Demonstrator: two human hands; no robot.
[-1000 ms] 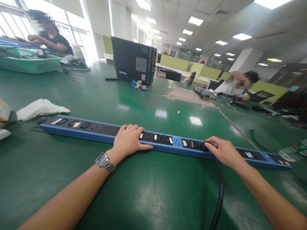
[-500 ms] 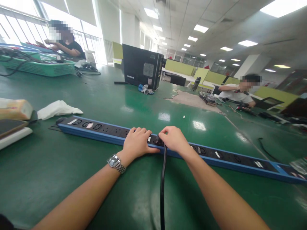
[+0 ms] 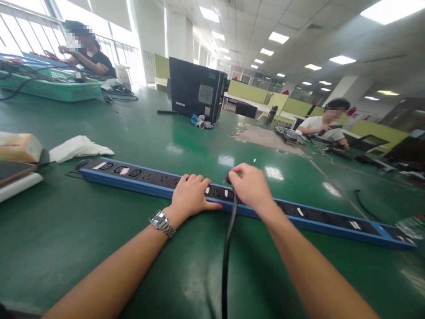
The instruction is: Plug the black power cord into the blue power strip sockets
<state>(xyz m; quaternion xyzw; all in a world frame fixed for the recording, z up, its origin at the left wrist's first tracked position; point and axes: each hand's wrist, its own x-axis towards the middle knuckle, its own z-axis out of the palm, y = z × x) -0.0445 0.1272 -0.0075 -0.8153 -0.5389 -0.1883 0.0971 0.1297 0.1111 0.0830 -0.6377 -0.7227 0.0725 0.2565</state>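
Blue and black, a long power strip (image 3: 217,193) lies lengthwise across the green worktop (image 3: 149,128) in front of us, its sockets facing up. Our left hand (image 3: 191,195) is laid over it left of its middle, fingers across the top and thumb along the near side, so that this grip is wrapped on the strip. We wear a metal watch (image 3: 161,222) on that wrist. Our right hand (image 3: 250,186) has its grip pinched on a black plug (image 3: 227,177), which looks lifted off the sockets, by the strip's far edge and just beside our left hand. From the plug a thick black cable (image 3: 226,261) passes in front of the strip and runs down toward us.

Near the strip's left end we have a crumpled white tissue (image 3: 78,149). Farther back stand a black computer case (image 3: 195,91), with gloves (image 3: 201,122) at its foot, and a green basket (image 3: 66,91) of cables. One co-worker (image 3: 94,62) sits behind the basket; another person (image 3: 315,125) is at the far right.
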